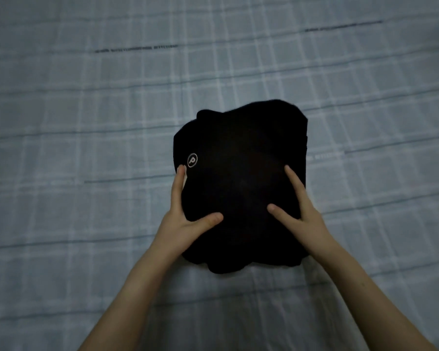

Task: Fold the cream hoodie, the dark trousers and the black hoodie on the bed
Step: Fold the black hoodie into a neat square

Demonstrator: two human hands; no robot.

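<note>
Left hand and right hand press straight-fingered on the black hoodie. I'd square its lumpy near edge.

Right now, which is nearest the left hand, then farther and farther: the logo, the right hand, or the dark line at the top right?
1. Logo, just above the left hand.
2. Right hand, across the hoodie.
3. Dark line, far off at the sheet's top right.
</note>
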